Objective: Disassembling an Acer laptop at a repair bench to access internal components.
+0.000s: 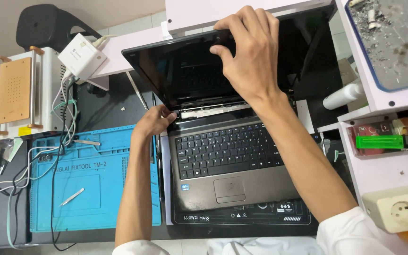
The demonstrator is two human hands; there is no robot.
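A grey laptop (232,160) sits on a black mat (242,216) near the front edge of the desk, beside a blue mat (95,189). The left hand (154,120) pinches at the left hinge corner. Farther back, the right hand (249,52) grips the top edge of the dark screen (185,71). It looks like the screen frame is being worked loose; next comes careful, gentle prying. The left fingertips are hidden, so I cannot tell what they squeeze.

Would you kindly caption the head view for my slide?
Right hand grips laptop lid; left hand at hinge.
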